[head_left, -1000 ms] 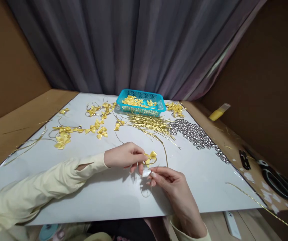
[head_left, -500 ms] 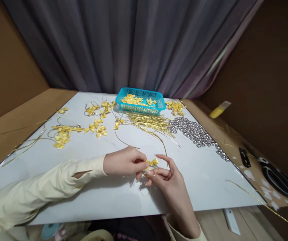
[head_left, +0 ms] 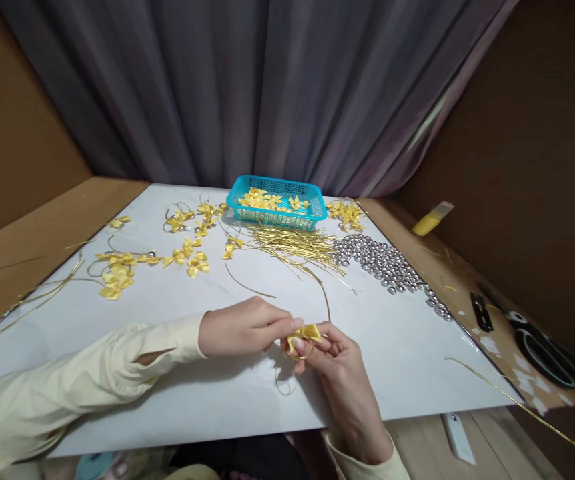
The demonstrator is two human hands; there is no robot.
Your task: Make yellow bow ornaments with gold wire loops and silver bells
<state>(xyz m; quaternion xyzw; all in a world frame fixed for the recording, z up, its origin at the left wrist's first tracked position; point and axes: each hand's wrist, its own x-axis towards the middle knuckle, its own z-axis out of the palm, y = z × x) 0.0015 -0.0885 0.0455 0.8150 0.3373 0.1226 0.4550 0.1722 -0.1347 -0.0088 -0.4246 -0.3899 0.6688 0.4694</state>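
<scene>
A yellow ribbon bow (head_left: 310, 332) with a thin gold cord (head_left: 284, 387) looping below it is held over the front of the white table. My right hand (head_left: 342, 357) pinches the bow between thumb and fingers. From the left, my left hand (head_left: 250, 327) reaches in with its thumb and index finger closed at the bow's upper left side. Its other fingers are curled under and partly hidden. Whether a metal bead sits on the cord is hidden by the fingers. Straight ahead lies a loose pile of gold cords (head_left: 295, 245).
A blue basket (head_left: 277, 220) of yellow bows stands at the back. Bows on cords (head_left: 117, 280) lie to the left, silver beads (head_left: 380, 260) to the right. Scissors (head_left: 547, 350), a black cutter (head_left: 481, 312) and a yellow-filled tube (head_left: 432, 219) are at the right edge.
My right fingers have closed in around the bow, which has turned a little. My left fingertips have shifted to the bow's upper edge. The view has moved slightly.
</scene>
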